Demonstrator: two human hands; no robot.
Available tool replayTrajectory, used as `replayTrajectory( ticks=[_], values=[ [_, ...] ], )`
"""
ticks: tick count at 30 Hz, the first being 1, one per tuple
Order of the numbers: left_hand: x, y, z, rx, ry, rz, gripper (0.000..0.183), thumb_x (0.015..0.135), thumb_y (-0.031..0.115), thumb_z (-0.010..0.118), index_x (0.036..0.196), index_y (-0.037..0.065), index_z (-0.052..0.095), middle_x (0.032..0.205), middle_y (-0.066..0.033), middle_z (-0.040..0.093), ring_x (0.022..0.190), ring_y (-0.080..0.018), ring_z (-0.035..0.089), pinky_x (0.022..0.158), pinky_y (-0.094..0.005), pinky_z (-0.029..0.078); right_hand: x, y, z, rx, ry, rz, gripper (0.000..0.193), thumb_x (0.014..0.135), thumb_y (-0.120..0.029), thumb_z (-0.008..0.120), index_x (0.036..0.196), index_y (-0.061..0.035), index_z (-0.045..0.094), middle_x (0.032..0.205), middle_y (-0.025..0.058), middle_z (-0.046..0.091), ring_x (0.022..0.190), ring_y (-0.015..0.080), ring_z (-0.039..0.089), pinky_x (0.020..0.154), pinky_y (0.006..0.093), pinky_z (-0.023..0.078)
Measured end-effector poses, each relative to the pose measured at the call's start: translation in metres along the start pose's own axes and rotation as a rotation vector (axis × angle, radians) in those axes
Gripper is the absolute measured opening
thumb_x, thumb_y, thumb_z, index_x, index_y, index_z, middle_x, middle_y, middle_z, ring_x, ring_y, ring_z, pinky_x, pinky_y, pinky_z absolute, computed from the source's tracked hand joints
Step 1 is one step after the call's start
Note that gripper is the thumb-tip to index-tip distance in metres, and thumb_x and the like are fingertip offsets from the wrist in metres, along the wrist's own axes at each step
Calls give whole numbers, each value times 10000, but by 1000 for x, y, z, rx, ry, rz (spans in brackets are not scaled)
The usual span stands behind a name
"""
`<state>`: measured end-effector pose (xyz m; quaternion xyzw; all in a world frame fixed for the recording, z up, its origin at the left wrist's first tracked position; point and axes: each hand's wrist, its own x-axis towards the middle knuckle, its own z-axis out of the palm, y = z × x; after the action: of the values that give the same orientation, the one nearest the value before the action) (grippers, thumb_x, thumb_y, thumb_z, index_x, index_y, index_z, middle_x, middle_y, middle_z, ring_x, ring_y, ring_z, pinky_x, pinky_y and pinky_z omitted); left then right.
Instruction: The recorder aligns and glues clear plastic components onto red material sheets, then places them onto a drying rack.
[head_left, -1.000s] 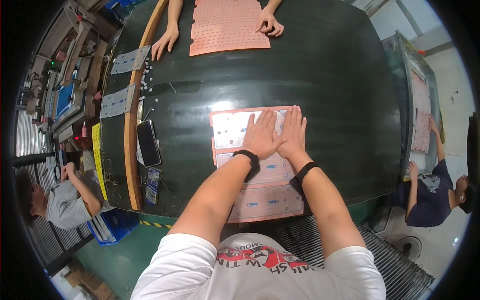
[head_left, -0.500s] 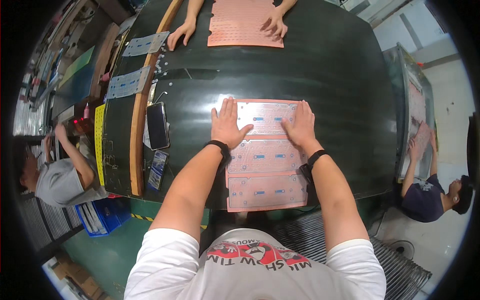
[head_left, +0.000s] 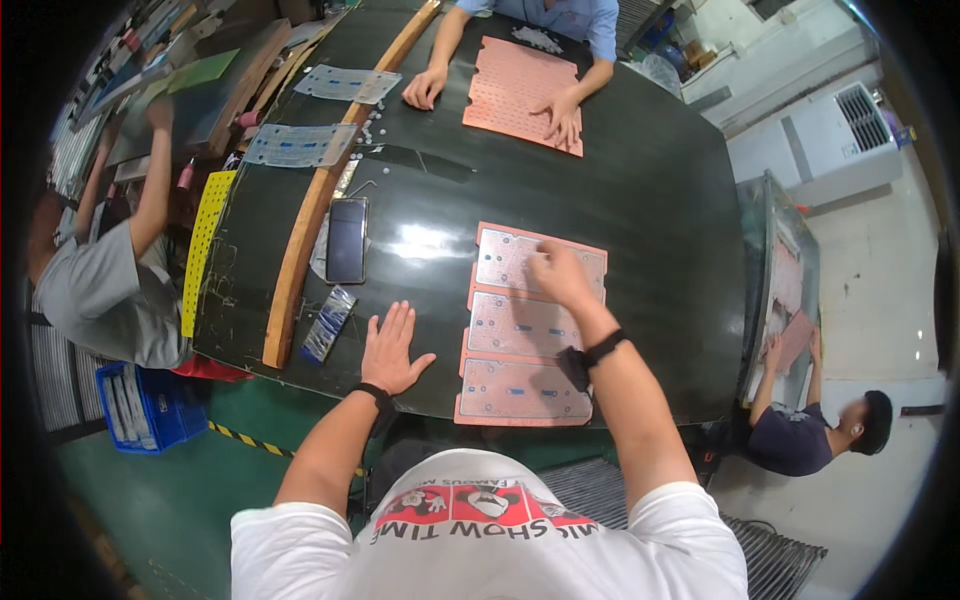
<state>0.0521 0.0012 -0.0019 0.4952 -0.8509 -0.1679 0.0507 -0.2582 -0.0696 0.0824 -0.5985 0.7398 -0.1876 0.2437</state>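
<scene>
A pink board (head_left: 462, 388) lies on the dark table in front of me. Three pale grey rectangular sheets with small blue marks are in a column on it: the far sheet (head_left: 500, 262), the middle sheet (head_left: 500, 325) and the near sheet (head_left: 515, 392). Over the far sheet is my right hand (head_left: 562, 275), its fingers curled together; whatever they may hold is hidden. My left hand (head_left: 395, 350) rests flat on the table left of the board, fingers spread and holding nothing.
Left of my hands lie a phone (head_left: 347, 240), a blue-wrapped packet (head_left: 328, 325) and a wooden strip (head_left: 300, 255). Two clear sheets with blue marks overlap the strip. Across the table, a person's hands touch a pink perforated board (head_left: 520, 95). Other people work at both sides.
My left hand has left the board and moved left onto the table. My right hand has shifted inward over the far sheet, fingers now curled. The view has tilted.
</scene>
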Motion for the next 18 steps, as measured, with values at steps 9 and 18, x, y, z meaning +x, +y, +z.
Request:
replayTrajectory(
  ticks=[9, 18],
  values=[
    [2, 1, 1, -132, 57, 4, 787, 798, 466, 616, 1372, 2, 343, 1463, -151, 293, 1372, -278, 236, 1082, -521, 175, 38, -31, 87, -272, 123, -70, 355, 759, -324, 661, 768, 29, 623, 865, 217, 588, 859, 380, 570, 780, 456, 468],
    [4, 2, 6, -94, 47, 26, 794, 802, 513, 582, 1369, 6, 355, 1459, -151, 299, 1369, -269, 240, 1077, -519, 180, 51, -34, 45, -149, -14, 78, 235, 738, -203, 551, 774, 3, 658, 768, 222, 644, 766, 356, 638, 723, 425, 499]
  ],
)
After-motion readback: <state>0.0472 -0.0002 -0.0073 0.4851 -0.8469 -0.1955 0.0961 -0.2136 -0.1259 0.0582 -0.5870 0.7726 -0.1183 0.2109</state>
